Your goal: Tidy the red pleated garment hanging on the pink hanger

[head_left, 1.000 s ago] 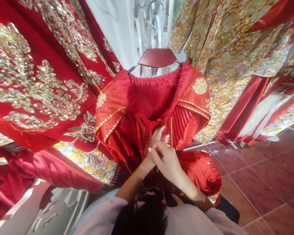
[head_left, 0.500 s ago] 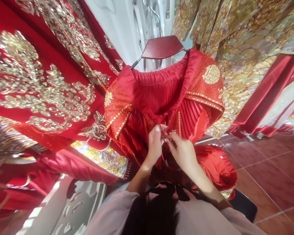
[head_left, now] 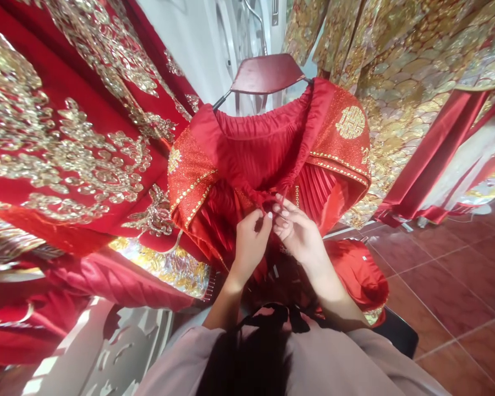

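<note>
A red garment with gathered neckline, gold trim and a round gold emblem hangs from a hanger with a dark red top plate and metal arms. Below the neckline, thin red drawstring ties pass between my hands. My left hand is closed, thumb and forefinger pinching a tie. Just beside it, my right hand has its palm partly turned up, fingers curled around the other side of the ties. The fingertips nearly meet, and the exact shape of the loop there is too small to make out.
Red cloth with gold sequins hangs close at the left. Gold scale-patterned fabric hangs at the right. A red bundled cloth lies on a black seat. White cut-out panels stand lower left, over a red tiled floor.
My hands have drawn slightly apart, and my right hand has turned, showing more of its fingers and palm. The view has shifted slightly, moving the garment leftward and up.
</note>
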A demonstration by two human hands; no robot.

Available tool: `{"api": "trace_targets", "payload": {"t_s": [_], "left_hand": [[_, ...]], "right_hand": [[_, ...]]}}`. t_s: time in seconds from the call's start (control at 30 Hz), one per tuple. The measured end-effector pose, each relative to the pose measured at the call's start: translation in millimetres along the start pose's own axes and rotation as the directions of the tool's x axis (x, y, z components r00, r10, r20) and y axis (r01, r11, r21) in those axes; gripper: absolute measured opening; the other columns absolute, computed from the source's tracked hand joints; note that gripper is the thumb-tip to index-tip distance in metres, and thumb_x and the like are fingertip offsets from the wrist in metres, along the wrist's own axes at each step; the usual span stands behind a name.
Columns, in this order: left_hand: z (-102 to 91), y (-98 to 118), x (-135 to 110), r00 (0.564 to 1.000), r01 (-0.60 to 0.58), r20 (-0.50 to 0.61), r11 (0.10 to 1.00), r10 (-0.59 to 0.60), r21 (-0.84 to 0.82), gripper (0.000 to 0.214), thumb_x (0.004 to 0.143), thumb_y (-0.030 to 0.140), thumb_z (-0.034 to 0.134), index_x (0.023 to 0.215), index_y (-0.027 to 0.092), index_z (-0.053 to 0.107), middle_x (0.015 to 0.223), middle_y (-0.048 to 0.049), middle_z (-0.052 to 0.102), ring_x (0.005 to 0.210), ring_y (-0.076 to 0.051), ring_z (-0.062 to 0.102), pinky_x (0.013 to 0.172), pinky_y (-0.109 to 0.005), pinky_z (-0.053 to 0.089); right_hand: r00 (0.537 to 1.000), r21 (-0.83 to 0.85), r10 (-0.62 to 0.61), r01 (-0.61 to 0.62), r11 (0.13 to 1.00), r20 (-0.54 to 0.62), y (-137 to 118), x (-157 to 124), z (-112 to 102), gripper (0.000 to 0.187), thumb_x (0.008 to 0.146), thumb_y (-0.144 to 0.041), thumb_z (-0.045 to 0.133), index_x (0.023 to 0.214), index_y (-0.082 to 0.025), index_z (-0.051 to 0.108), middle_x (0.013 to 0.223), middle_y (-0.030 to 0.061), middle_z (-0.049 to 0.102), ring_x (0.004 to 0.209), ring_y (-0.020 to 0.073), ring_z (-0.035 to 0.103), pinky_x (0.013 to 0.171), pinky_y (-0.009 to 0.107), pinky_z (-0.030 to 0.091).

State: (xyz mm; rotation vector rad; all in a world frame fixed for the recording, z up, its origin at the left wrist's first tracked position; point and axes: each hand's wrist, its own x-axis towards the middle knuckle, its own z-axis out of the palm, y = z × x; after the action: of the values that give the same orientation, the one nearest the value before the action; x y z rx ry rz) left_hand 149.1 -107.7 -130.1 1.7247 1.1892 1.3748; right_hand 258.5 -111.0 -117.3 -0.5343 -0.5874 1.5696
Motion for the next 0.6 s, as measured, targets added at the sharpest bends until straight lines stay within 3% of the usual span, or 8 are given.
{"api": "trace_targets", "payload": {"t_s": [0.1,0.23,0.3,0.37,0.47,0.6], "left_hand": [[-0.2,-1.7,-1.0,1.000,0.009,0.017,0.998,-0.008,-0.058,0.023,0.087,0.029,0.054,0.068,0.015,0.053,0.062,0.0035,0.053,0.058,-0.008,0.047,0.056,-0.018,0.037],[-2.8,-1.4,-2.4,1.000,-0.004,0.007,0.994,0.005,-0.107,0.021,0.087,0.031,0.053,0.073,0.016,0.058,0.066,0.0017,0.058,0.058,-0.009,0.051,0.054,-0.018,0.039],[-5.2,0.3,-0.7,1.000,-0.010,-0.001,0.995,0.010,-0.099,0.017,0.085,0.029,0.055,0.074,0.016,0.057,0.064,0.0021,0.057,0.055,-0.008,0.050,0.052,-0.018,0.038],[-9.0,6.9,4.1,1.000,-0.023,-0.014,0.995,0.022,-0.096,0.011,0.080,0.025,0.060,0.077,0.017,0.054,0.058,0.0047,0.052,0.050,-0.007,0.046,0.048,-0.017,0.035],[-20.0,30.1,18.1,0.996,-0.087,-0.014,0.986,0.086,-0.145,0.022,0.074,0.020,0.067,0.083,0.020,0.047,0.050,0.0102,0.043,0.042,-0.004,0.036,0.043,-0.016,0.028],[-52.5,63.6,51.4,0.987,-0.159,-0.010,0.950,0.163,-0.270,0.033,0.069,0.015,0.074,0.079,0.020,0.043,0.050,0.0107,0.039,0.039,-0.003,0.032,0.040,-0.018,0.022]], "right_hand": [[0.998,-0.019,-0.067,0.067,0.998,0.001,3.9,0.2,3.7,0.029,0.063,-0.016,0.071,0.091,-0.019,0.065,0.056,-0.0089,0.045,0.043,0.0001,0.029,0.044,0.014,0.030],[0.966,-0.261,-0.256,0.235,0.936,-0.046,16.2,2.2,-3.8,0.030,0.079,-0.037,0.063,0.102,-0.018,0.064,0.071,-0.0015,0.061,0.046,0.0033,0.042,0.048,0.019,0.039],[0.961,-0.440,-0.276,0.239,0.865,-0.020,17.9,1.9,-10.8,0.040,0.082,-0.045,0.057,0.112,-0.018,0.061,0.082,0.0029,0.066,0.049,0.0063,0.049,0.051,0.023,0.043],[0.961,-0.615,-0.276,0.231,0.754,0.022,9.9,0.1,-15.1,0.050,0.084,-0.050,0.055,0.122,-0.017,0.056,0.076,0.0024,0.066,0.049,0.0092,0.052,0.052,0.026,0.046],[0.961,-0.703,-0.255,0.252,0.665,0.103,-26.1,-1.4,-12.7,0.060,0.084,-0.051,0.056,0.130,-0.014,0.050,0.054,-0.0030,0.058,0.044,0.0109,0.051,0.048,0.025,0.043],[0.962,-0.630,-0.172,0.270,0.728,0.213,-101.0,14.9,-12.6,0.039,0.081,-0.038,0.063,0.114,-0.017,0.060,0.043,-0.0082,0.041,0.036,0.0065,0.035,0.040,0.021,0.030]]}}
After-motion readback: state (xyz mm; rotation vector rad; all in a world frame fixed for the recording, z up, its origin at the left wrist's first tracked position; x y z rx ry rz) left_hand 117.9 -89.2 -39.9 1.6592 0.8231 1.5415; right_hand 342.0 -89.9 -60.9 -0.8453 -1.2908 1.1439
